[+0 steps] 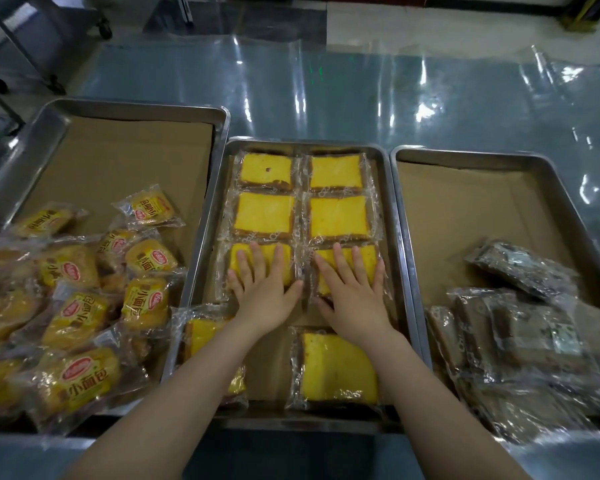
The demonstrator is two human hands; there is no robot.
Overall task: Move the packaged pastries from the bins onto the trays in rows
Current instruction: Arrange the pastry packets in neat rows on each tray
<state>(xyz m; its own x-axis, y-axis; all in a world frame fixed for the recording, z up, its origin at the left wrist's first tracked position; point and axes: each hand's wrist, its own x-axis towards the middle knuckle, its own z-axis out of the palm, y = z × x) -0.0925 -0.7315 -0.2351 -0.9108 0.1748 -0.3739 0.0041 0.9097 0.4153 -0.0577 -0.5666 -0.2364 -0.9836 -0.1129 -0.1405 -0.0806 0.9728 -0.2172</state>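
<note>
The left hand [264, 292] and right hand [354, 296] lie flat, fingers [257, 258] straight and gripping nothing, pressing two yellow cake packs [368, 259] in the middle tray [392, 202]; the packs look soft, light and slippery, so lift by the edges.

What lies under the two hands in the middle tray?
Each flat hand covers one wrapped yellow cake of the third row: left hand on the left cake, right hand on the right cake. Much of each cake is hidden beneath the hands.
</note>
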